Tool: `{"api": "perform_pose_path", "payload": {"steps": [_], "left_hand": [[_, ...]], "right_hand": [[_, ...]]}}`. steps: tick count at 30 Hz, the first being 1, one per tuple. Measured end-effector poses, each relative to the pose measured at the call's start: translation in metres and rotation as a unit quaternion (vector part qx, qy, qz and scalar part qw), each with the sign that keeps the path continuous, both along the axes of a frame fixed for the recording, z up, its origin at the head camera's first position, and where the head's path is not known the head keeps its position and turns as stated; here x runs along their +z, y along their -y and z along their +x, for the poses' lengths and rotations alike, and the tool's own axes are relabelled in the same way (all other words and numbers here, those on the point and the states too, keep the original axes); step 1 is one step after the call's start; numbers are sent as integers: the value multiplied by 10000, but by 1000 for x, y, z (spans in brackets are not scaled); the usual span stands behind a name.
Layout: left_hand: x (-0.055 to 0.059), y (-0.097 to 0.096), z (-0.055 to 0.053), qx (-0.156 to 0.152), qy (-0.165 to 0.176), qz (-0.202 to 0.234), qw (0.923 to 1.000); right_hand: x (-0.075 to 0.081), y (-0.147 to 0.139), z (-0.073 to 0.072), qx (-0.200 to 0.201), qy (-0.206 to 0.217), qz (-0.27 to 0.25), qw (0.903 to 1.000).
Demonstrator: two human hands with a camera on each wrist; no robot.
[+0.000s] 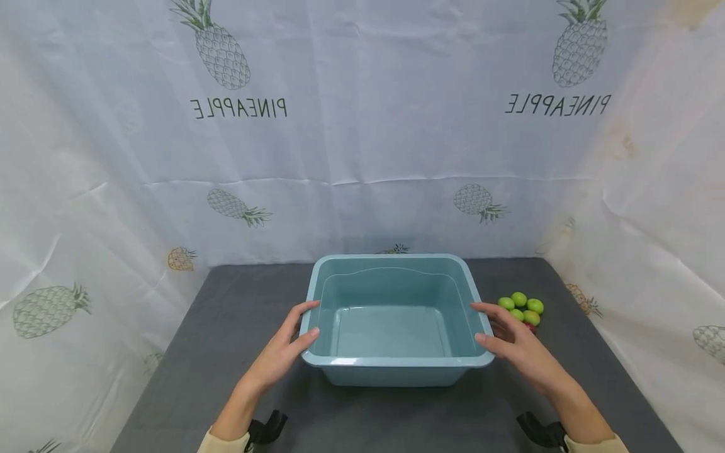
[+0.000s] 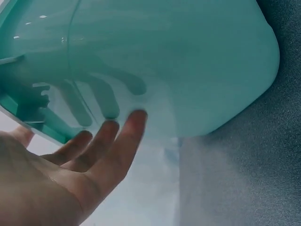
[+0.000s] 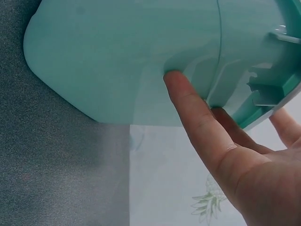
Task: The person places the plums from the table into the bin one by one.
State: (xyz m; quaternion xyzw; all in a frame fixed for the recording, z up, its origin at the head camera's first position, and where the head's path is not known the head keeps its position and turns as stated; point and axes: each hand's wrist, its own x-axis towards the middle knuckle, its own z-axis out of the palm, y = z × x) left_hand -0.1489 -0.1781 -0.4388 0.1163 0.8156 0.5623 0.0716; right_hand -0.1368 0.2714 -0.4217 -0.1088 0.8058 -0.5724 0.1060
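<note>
A blue-green rectangular plastic basin (image 1: 396, 362) sits upright on the dark grey table, with nothing inside it. At its left rim, my left hand (image 1: 281, 351) holds on, thumb and forefinger over the edge. The left wrist view shows other fingers of that hand under the rim, tips close to the outer wall (image 2: 188, 56). My right hand (image 1: 518, 346) grips the opposite rim in much the same way. In the right wrist view, one long finger (image 3: 188, 101) reaches along the basin's outer side, its tip at the wall.
Several small green fruits (image 1: 531, 318) and a red one (image 1: 530, 328) lie on the table (image 1: 249, 314) beyond my right hand. A pale cloth (image 1: 391, 138) printed with pineapples hangs behind and along both sides. Black straps (image 1: 268, 428) circle the wrists.
</note>
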Motion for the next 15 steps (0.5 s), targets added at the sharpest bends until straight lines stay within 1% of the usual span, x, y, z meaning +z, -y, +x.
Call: {"api": "perform_pose_path", "payload": {"steps": [7,12,15], "left_hand": [[-1,-3,-1,-4,-78,101,9999],[-2,-3,1,65,11,168,9998],[-4,-3,1,63,3,223,9997]], "right_hand": [[1,-2,-1,-3,20,38,10000],[0,-4,-3,5,-25,63,10000],[0,-8,-4,0,-88,-48,9999]]}}
